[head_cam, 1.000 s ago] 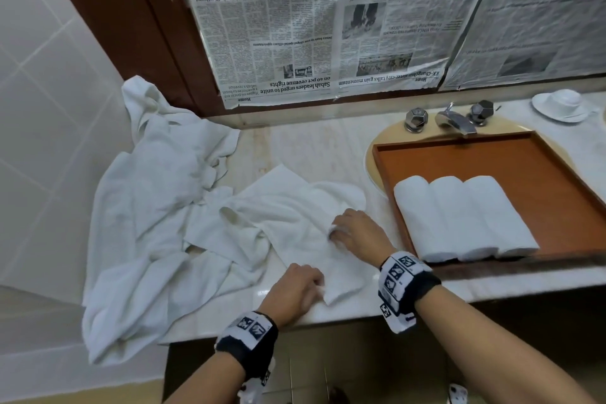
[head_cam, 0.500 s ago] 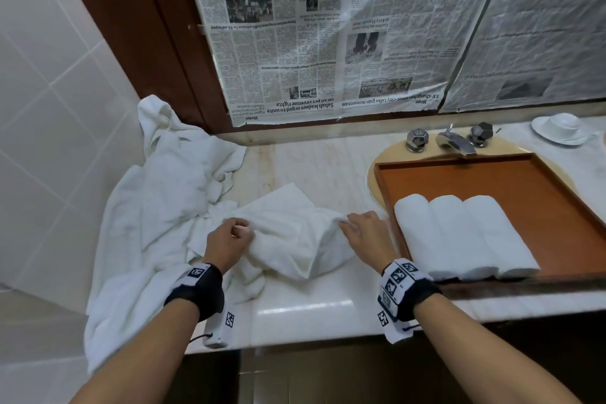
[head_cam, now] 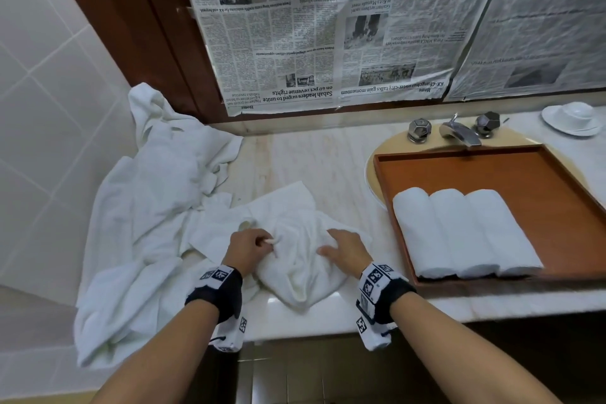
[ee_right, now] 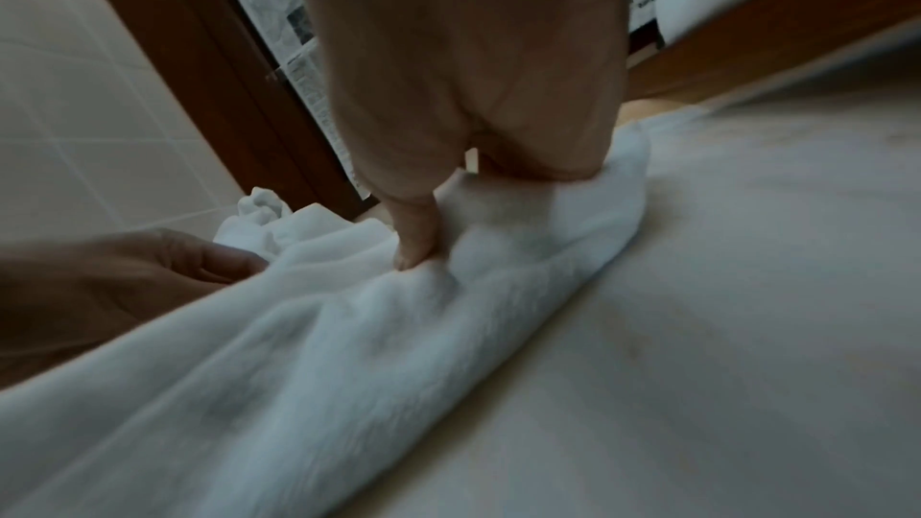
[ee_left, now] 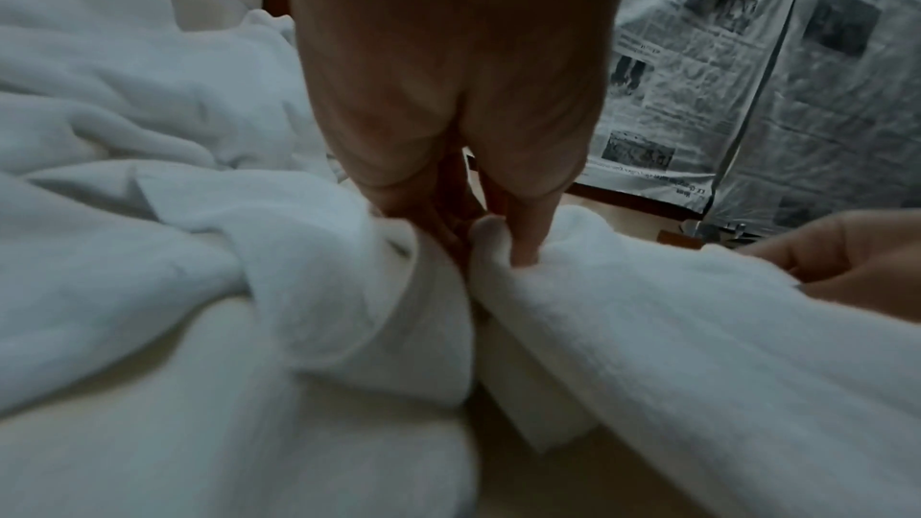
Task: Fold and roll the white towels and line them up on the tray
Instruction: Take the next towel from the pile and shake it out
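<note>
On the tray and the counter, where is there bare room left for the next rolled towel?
Tray: bare right of and behind the three rolled towels. Counter: bare strip between towel pile and tray. Crowded where both hands work the loose towel.

A pale marble counter (head_cam: pixel 331 161) carried a heap of loose white towels (head_cam: pixel 144 207) at nine o'clock, one crumpled towel (head_cam: pixel 295 259) at six, a wooden tray (head_cam: pixel 524 180) at three, a saucer (head_cam: pixel 572 120) at two.
</note>
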`<action>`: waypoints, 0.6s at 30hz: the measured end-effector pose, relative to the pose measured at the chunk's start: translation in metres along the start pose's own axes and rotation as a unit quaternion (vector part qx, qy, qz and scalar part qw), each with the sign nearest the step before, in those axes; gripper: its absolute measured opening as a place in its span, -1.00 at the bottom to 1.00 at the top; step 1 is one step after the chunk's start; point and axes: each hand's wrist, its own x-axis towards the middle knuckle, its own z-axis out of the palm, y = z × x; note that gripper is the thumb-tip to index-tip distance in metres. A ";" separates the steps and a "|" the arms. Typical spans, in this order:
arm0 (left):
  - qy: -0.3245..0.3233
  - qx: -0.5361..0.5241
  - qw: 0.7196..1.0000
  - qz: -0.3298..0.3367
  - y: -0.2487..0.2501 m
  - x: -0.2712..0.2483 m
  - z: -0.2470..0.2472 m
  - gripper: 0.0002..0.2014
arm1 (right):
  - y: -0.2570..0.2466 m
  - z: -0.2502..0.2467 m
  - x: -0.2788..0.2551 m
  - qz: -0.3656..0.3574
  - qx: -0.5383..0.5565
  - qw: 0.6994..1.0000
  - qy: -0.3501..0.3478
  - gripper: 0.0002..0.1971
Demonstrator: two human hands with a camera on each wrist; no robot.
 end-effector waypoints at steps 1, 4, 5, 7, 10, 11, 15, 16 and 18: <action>-0.009 -0.006 1.000 0.000 0.004 -0.002 0.001 -0.90 | 0.003 0.001 -0.002 -0.002 0.017 1.000 0.001 -0.54; -0.038 -0.037 0.999 0.001 0.011 -0.012 0.004 -0.89 | 0.008 -0.005 -0.014 0.004 0.065 0.998 -0.009 -0.79; -0.041 -0.051 0.998 -0.003 0.014 -0.016 0.004 -0.89 | 0.007 -0.008 -0.020 0.001 0.074 0.997 -0.014 -0.74; -0.047 -0.102 0.993 -0.020 0.022 -0.023 0.002 -0.84 | 0.006 -0.016 -0.031 -0.013 0.097 0.995 -0.005 -0.66; -0.045 -0.195 0.980 -0.022 0.039 -0.028 -0.016 -0.75 | -0.001 -0.038 -0.043 -0.042 0.148 0.988 0.009 -0.68; -0.042 -0.220 0.974 -0.015 0.046 -0.029 -0.029 -0.73 | -0.006 -0.049 -0.048 -0.061 0.154 0.986 0.017 -0.69; -0.058 -0.256 0.963 0.069 0.073 -0.024 -0.103 -0.72 | -0.045 -0.122 -0.065 -0.137 0.158 0.974 0.089 -0.67; -0.058 -0.249 0.963 0.083 0.079 -0.022 -0.126 -0.70 | -0.056 -0.144 -0.068 -0.149 0.164 0.968 0.113 -0.66; -0.048 -0.213 0.972 0.092 0.088 -0.021 -0.169 -0.69 | -0.080 -0.188 -0.080 -0.178 0.178 0.954 0.166 -0.64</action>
